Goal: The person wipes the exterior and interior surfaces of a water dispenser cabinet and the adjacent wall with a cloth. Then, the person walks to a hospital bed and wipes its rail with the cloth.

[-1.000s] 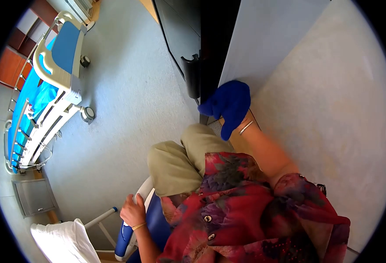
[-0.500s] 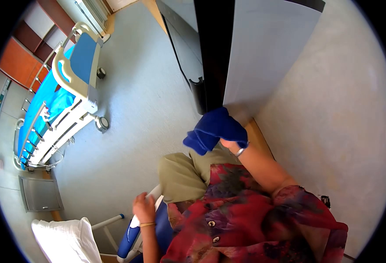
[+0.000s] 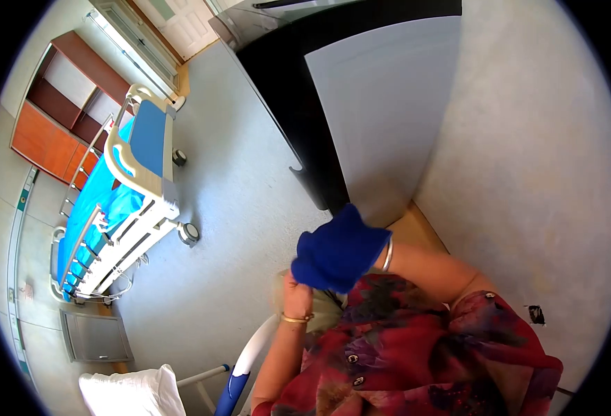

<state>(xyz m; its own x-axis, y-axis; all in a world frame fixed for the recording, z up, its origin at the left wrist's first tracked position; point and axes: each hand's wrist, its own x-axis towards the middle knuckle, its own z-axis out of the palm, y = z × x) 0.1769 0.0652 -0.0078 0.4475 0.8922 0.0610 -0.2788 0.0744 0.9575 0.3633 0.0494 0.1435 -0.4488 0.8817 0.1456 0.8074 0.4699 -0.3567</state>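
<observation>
A dark blue cloth (image 3: 340,249) is bunched up in front of my torso, above my lap. My left hand (image 3: 297,297), a yellow bangle at its wrist, is closed on the cloth's lower left corner. From the right comes my right forearm (image 3: 430,267) with a silver bangle (image 3: 388,255). My right hand is covered by the cloth, which hangs over it, and its fingers are hidden. Beyond the cloth stands a tall cabinet-like piece with a black edge (image 3: 326,139) and a pale grey panel (image 3: 389,104).
A hospital bed (image 3: 149,145) on wheels stands at the left, with blue bedding and side rails. Behind it is a brown shelf unit (image 3: 56,139). A white pillow (image 3: 135,392) and a white-and-blue armrest (image 3: 253,347) are at lower left. A wall (image 3: 527,173) runs along my right.
My left hand has left the armrest and come up to the cloth, taking hold of its corner. The cloth has moved slightly down and spread over my right hand. The view has shifted.
</observation>
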